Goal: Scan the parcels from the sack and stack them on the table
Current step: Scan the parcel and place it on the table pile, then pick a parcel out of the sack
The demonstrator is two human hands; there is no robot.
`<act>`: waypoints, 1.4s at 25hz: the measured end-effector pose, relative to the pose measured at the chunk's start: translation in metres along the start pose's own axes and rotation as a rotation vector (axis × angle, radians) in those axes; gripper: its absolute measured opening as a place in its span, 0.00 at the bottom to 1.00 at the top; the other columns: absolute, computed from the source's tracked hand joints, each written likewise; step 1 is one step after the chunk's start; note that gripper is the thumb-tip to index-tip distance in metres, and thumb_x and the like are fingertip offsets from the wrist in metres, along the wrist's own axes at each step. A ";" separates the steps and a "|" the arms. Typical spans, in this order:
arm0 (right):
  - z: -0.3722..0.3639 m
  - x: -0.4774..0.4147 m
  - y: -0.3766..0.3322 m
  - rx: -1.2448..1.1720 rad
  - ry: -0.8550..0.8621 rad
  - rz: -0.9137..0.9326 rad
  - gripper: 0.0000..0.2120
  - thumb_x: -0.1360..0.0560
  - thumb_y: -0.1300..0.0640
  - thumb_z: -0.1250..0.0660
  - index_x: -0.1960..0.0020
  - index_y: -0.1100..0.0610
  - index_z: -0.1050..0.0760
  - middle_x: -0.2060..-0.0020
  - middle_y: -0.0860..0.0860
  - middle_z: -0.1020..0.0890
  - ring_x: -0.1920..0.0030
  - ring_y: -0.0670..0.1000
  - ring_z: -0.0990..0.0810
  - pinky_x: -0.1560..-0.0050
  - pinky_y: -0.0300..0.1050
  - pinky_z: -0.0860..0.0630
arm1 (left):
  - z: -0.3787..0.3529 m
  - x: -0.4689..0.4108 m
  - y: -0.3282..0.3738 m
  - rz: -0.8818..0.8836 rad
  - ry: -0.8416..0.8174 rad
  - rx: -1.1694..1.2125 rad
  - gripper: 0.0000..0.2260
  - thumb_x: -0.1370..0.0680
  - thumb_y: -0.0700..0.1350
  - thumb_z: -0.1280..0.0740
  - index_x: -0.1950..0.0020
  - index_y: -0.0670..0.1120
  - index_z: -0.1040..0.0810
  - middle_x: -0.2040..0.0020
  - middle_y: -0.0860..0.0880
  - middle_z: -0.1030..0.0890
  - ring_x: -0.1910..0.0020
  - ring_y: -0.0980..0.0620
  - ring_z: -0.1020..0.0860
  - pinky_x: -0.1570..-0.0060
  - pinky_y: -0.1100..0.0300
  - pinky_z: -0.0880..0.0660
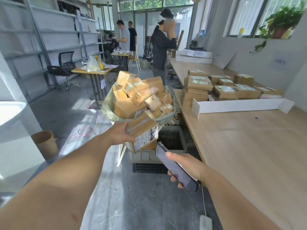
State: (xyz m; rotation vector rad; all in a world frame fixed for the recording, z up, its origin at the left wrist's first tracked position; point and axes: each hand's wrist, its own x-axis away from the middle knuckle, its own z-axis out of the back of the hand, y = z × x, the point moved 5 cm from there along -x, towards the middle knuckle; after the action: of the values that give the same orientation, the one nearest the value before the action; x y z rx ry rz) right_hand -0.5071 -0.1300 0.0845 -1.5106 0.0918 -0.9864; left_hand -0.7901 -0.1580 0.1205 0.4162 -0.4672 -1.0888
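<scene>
My left hand (119, 133) grips a brown cardboard parcel (141, 128) just in front of the sack, its white shipping label (144, 139) turned toward me. My right hand (186, 166) holds a dark phone-like scanner (174, 168) below and to the right of the parcel, its top end close to the label. The open green woven sack (108, 112) stands ahead, heaped with several taped brown parcels (139, 95). On the long wooden table (249, 146) at the right lie stacked parcels (224, 88) at the far end.
A grey plastic crate (172, 138) sits on the floor under the held parcel. A white cardboard strip (240, 105) lies across the table before the stacks. A person (162, 47) stands beyond the sack, others further back. Desks, chairs and shelving fill the left.
</scene>
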 end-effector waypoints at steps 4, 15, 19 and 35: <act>0.014 -0.043 -0.022 0.001 -0.010 -0.015 0.30 0.28 0.33 0.33 0.39 0.56 0.25 0.57 0.57 0.21 0.58 0.55 0.22 0.64 0.45 0.23 | 0.018 -0.046 -0.001 -0.009 -0.011 -0.003 0.36 0.45 0.62 0.27 0.40 0.50 0.28 0.42 0.46 0.27 0.48 0.49 0.25 0.49 0.54 0.24; 0.105 -0.151 -0.072 -0.038 -0.001 0.045 0.37 0.37 0.31 0.30 0.44 0.61 0.25 0.61 0.57 0.21 0.59 0.56 0.24 0.66 0.46 0.26 | 0.029 -0.204 0.039 -0.015 0.048 -0.060 0.43 0.33 0.57 0.26 0.23 0.48 0.42 0.33 0.44 0.34 0.37 0.45 0.30 0.42 0.54 0.29; 0.146 -0.204 -0.105 -0.073 -0.030 0.080 0.35 0.38 0.32 0.27 0.44 0.58 0.24 0.62 0.56 0.21 0.62 0.54 0.22 0.68 0.44 0.27 | 0.049 -0.262 0.066 0.012 0.100 -0.043 0.42 0.29 0.54 0.28 0.22 0.50 0.47 0.29 0.44 0.39 0.33 0.44 0.33 0.40 0.55 0.32; 0.245 -0.305 -0.143 -0.129 -0.066 -0.026 0.29 0.34 0.35 0.25 0.51 0.60 0.25 0.63 0.58 0.22 0.66 0.54 0.21 0.70 0.46 0.21 | 0.083 -0.420 0.124 -0.004 0.235 -0.042 0.39 0.33 0.60 0.27 0.27 0.49 0.36 0.34 0.44 0.32 0.41 0.43 0.27 0.44 0.52 0.28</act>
State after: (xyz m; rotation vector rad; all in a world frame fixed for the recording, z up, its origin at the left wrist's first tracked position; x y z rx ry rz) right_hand -0.6177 0.2717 0.0820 -1.6652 0.0904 -0.9652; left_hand -0.9058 0.2662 0.1907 0.5016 -0.2353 -1.0367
